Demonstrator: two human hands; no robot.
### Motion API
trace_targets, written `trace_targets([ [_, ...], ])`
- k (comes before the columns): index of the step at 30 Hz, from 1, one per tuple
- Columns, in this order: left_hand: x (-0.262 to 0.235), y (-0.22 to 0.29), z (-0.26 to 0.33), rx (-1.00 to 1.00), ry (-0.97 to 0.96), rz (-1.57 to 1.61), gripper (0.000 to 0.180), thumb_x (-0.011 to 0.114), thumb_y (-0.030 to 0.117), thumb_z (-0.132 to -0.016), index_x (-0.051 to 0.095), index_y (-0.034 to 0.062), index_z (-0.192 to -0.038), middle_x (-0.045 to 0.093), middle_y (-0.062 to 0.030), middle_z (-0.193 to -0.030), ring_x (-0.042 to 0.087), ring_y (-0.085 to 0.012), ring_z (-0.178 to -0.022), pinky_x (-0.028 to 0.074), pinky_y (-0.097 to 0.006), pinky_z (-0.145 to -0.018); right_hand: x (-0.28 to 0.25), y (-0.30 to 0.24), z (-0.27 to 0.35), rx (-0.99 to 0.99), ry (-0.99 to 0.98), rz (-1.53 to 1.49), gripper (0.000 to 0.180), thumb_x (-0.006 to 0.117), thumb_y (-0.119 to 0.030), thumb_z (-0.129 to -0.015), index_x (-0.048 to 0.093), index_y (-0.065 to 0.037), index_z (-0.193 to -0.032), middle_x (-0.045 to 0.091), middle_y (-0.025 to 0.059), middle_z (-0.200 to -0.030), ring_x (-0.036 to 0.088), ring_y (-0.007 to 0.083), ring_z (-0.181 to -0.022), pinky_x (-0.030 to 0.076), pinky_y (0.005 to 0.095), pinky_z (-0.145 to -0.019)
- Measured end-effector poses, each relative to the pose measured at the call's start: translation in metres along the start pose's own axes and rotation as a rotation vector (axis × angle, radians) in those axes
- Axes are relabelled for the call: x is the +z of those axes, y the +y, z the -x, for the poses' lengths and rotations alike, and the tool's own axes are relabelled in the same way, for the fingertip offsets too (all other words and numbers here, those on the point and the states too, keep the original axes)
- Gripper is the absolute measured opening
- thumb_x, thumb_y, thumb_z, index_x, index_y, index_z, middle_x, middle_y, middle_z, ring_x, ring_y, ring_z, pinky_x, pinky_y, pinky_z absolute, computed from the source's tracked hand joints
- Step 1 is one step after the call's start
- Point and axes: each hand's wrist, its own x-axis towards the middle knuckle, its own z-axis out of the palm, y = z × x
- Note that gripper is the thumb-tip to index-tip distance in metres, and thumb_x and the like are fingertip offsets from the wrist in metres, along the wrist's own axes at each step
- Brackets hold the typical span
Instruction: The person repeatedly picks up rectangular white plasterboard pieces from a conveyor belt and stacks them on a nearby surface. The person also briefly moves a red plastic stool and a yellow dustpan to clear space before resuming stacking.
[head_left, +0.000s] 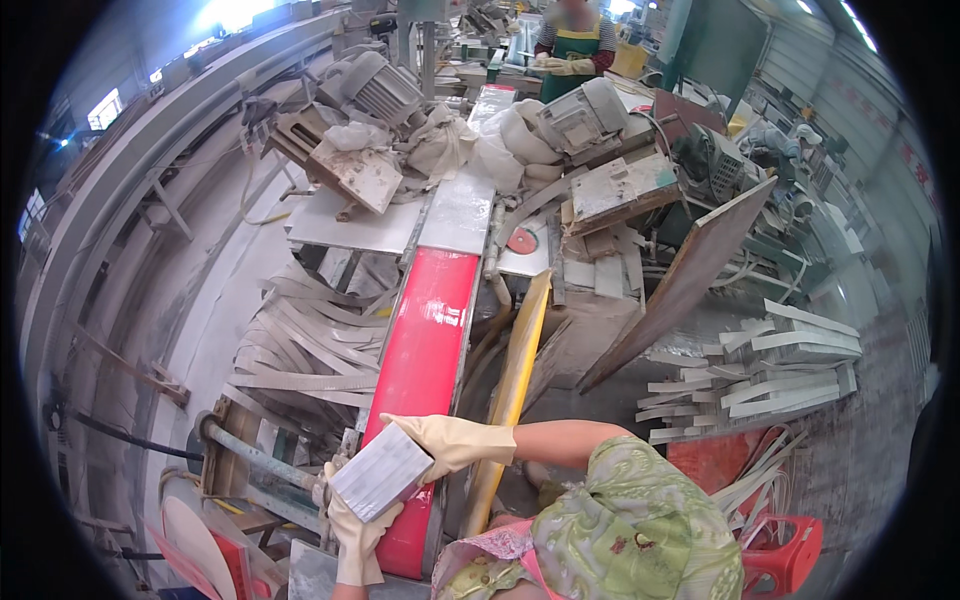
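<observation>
My left hand (357, 530), in a cream rubber glove, grips the near left side of a grey rectangular block (382, 474) with fine lines along its top. It may be a stack of thin strips, but I cannot tell. At the block's far right corner, my right hand (448, 440), gloved alike, closes on it with the fingers partly hidden. Both hands hold the block tilted over the near end of a red conveyor belt (425, 320). Whether its underside touches the belt is hidden.
Dusty motors (372, 88) flank the belt farther off. A yellow-edged board (525, 350) leans along its right side. Pale strips lie in a heap (300, 335) at left and in a stack (770, 365) at right. A red stool (785, 555) stands near right; a co-worker (575, 50) stands beyond.
</observation>
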Motion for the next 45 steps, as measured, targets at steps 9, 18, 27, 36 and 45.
trace_targets([
  [9, -0.008, 0.019, -0.027, -0.087, -0.117, 0.211, 0.1, 0.098, 0.022, -0.071, 0.052, -0.0035, -0.156, 0.071, -0.0128, -0.141, 0.066, -0.0226, -0.131, 0.051, -0.038, -0.115, -0.036, -0.025, -0.012, 0.142, 0.04, -0.085, 0.104, 0.093, -0.041, -0.064, 0.051, 0.009, -0.145, 0.073, 0.0328, -0.117, 0.072, 0.0468, -0.117, 0.057, 0.0468, -0.101],
  [18, 0.071, 0.089, -0.042, -0.314, -0.523, 0.311, 0.08, 0.081, 0.029, -0.091, 0.05, 0.0006, -0.159, 0.065, -0.0132, -0.151, 0.062, -0.029, -0.138, 0.048, -0.045, -0.119, -0.054, -0.094, 0.187, 0.3, 0.505, -0.8, 0.078, 0.085, -0.053, -0.084, 0.067, 0.005, -0.134, 0.078, 0.0191, -0.12, 0.074, 0.0314, -0.117, 0.055, 0.0404, -0.102],
  [27, 0.393, 0.211, 0.155, -0.35, -1.356, 0.126, 0.063, 0.065, 0.038, -0.108, 0.052, 0.0007, -0.157, 0.062, -0.0143, -0.153, 0.06, -0.0293, -0.141, 0.046, -0.046, -0.12, 0.103, -0.083, 0.56, 0.837, 1.425, -0.676, 0.084, 0.064, -0.076, -0.098, 0.077, 0.002, -0.126, 0.078, 0.0181, -0.115, 0.071, 0.0235, -0.108, 0.053, 0.0403, -0.094],
  [36, 0.656, 0.277, 0.358, -0.114, -2.059, 0.0, 0.084, 0.074, 0.05, -0.102, 0.05, -0.0074, -0.158, 0.063, -0.0169, -0.153, 0.057, -0.0272, -0.142, 0.039, -0.04, -0.123, 0.23, -0.197, 0.813, 0.808, 2.326, -0.727, 0.072, 0.07, -0.054, -0.107, 0.067, 0.01, -0.139, 0.074, 0.0156, -0.128, 0.064, 0.0205, -0.127, 0.045, 0.0361, -0.113],
  [45, 0.785, 0.388, 0.416, -0.059, -2.37, -0.177, 0.089, 0.069, 0.052, -0.105, 0.039, -0.0068, -0.164, 0.054, -0.0201, -0.163, 0.048, -0.0274, -0.152, 0.035, -0.043, -0.127, 0.23, -0.174, 0.912, 0.514, 2.624, -0.777, 0.067, 0.064, -0.05, -0.112, 0.067, 0.012, -0.137, 0.073, 0.0122, -0.132, 0.064, 0.0199, -0.128, 0.044, 0.0333, -0.114],
])
